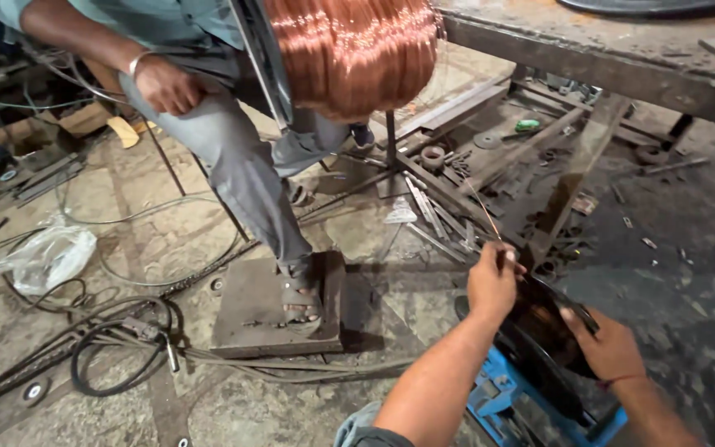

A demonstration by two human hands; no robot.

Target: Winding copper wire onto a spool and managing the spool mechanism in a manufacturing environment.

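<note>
Head cam has your left hand (492, 281) pinching a thin copper wire (484, 211) that runs up toward the big copper wire coil (353, 51). Your right hand (608, 345) grips the rim of the dark round spool (544, 327), which sits on a blue stand (498, 397). Another person's sandaled foot (299, 298) rests on a steel plate (250, 310) just left.

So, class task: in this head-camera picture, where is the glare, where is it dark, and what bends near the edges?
Head view: glare on the copper wire coil and plastic bag; deep shadow under the workbench; wide-angle lens bows the edges; both hands stay fairly sharp.
</note>
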